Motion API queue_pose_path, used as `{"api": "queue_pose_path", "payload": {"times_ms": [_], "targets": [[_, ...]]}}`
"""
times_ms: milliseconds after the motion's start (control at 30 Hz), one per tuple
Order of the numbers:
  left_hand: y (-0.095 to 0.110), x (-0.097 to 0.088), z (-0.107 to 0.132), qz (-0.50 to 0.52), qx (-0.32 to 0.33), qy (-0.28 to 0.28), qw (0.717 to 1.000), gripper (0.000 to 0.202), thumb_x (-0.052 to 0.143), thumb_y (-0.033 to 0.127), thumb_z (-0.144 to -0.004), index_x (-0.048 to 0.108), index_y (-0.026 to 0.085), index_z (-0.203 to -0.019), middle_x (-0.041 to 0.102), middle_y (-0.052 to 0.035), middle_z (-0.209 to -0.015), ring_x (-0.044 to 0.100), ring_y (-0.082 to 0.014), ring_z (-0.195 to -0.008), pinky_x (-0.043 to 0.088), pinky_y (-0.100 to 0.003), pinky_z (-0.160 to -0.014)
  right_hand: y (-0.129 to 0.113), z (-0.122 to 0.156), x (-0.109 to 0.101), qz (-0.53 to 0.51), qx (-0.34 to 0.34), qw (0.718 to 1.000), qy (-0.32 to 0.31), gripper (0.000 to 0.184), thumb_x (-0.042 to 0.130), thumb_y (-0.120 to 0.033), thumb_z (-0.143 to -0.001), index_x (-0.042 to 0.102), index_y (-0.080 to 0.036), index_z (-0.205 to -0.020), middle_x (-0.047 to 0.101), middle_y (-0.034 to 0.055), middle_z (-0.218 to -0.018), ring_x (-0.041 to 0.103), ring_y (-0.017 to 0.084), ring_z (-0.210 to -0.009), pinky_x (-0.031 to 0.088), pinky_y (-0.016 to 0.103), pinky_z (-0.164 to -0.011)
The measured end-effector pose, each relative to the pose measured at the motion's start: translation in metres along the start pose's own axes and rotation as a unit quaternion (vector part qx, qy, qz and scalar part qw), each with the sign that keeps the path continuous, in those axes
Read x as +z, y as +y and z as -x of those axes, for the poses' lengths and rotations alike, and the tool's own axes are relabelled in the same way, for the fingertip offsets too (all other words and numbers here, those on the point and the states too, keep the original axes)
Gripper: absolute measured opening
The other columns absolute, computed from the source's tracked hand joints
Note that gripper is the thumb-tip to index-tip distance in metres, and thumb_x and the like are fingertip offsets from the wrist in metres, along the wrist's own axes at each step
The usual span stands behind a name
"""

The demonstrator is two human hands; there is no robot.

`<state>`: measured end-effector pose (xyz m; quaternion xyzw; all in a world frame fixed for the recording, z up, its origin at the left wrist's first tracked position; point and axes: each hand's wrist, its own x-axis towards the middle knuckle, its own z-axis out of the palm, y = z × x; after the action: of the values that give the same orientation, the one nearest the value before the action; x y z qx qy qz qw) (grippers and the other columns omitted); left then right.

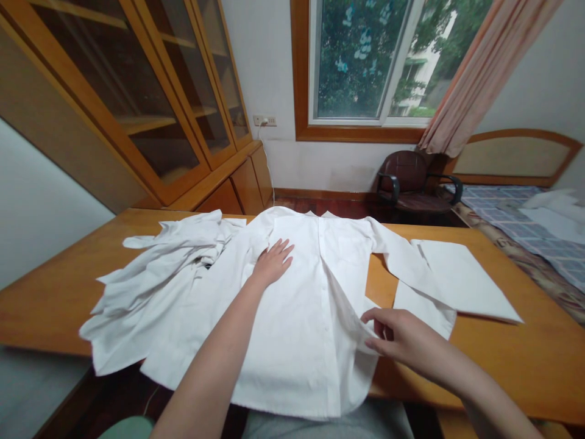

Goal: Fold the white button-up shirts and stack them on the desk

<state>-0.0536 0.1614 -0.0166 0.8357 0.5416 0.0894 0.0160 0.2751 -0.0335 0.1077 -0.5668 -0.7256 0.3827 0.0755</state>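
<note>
A white button-up shirt (pixel 301 305) lies front-up on the wooden table (pixel 516 360), its hem hanging over the near edge. My left hand (pixel 273 262) rests flat on the shirt's left chest, fingers stretched out. My right hand (pixel 402 338) pinches the shirt's right side edge near the hem, thumb and fingers closed on the cloth. The shirt's right sleeve (pixel 402 259) runs out across the table toward a folded white garment (pixel 461 280).
A crumpled pile of white shirts (pixel 155 274) lies on the table's left. A wooden glass-door cabinet (pixel 150 103) stands at left, a dark armchair (pixel 411 183) under the window, and a bed (pixel 534 231) at right.
</note>
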Motion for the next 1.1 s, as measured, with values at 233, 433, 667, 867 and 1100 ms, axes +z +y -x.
{"api": "queue_pose_path", "payload": {"times_ms": [233, 433, 667, 867, 1100], "targets": [[0.000, 0.001, 0.000, -0.002, 0.001, 0.006, 1.000, 0.050, 0.041, 0.038, -0.102, 0.042, 0.034, -0.151, 0.035, 0.0008, -0.162, 0.027, -0.0224, -0.152, 0.022, -0.052, -0.124, -0.032, 0.002, 0.009, -0.001, -0.059, 0.995, -0.087, 0.020, 0.064, -0.035, -0.088, 0.076, -0.025, -0.101, 0.075, 0.0019, -0.083, 0.066, 0.017, -0.072, 0.040, 0.024, -0.064], [0.000, 0.000, 0.000, -0.002, -0.003, -0.005, 1.000, 0.050, 0.039, 0.039, -0.102, 0.042, 0.033, -0.152, 0.033, 0.0011, -0.163, 0.026, -0.0219, -0.153, 0.021, -0.052, -0.125, -0.017, -0.045, 0.010, 0.048, -0.048, 0.998, 0.018, 0.022, 0.057, -0.035, -0.093, 0.070, -0.019, -0.084, 0.073, 0.0046, -0.078, 0.063, 0.017, -0.071, 0.038, 0.025, -0.063], [-0.001, 0.000, -0.001, 0.005, 0.000, -0.005, 1.000, 0.050, 0.040, 0.039, -0.102, 0.042, 0.033, -0.152, 0.034, 0.0007, -0.163, 0.026, -0.0222, -0.153, 0.022, -0.052, -0.125, -0.010, -0.071, 0.040, 0.014, -0.032, 0.994, -0.102, 0.024, 0.064, -0.036, -0.088, 0.062, -0.021, -0.068, 0.063, -0.0012, -0.055, 0.054, 0.013, -0.052, 0.036, 0.024, -0.056], [-0.001, 0.000, -0.001, 0.013, -0.004, 0.000, 1.000, 0.049, 0.041, 0.039, -0.102, 0.043, 0.034, -0.150, 0.035, 0.0010, -0.163, 0.028, -0.0224, -0.152, 0.023, -0.051, -0.124, -0.016, -0.086, 0.035, 0.059, -0.025, 0.993, -0.095, 0.032, 0.064, -0.044, -0.088, 0.063, -0.022, -0.066, 0.067, 0.0016, -0.060, 0.058, 0.015, -0.057, 0.035, 0.026, -0.058], [-0.001, 0.001, 0.000, 0.009, -0.005, 0.004, 1.000, 0.048, 0.043, 0.038, -0.101, 0.045, 0.033, -0.149, 0.036, 0.0013, -0.162, 0.028, -0.0222, -0.152, 0.022, -0.050, -0.125, -0.020, -0.126, 0.035, 0.187, 0.008, 0.981, 0.050, 0.029, 0.060, -0.047, -0.088, 0.068, -0.020, -0.085, 0.073, 0.0105, -0.084, 0.065, 0.023, -0.074, 0.032, 0.029, -0.061]]}}
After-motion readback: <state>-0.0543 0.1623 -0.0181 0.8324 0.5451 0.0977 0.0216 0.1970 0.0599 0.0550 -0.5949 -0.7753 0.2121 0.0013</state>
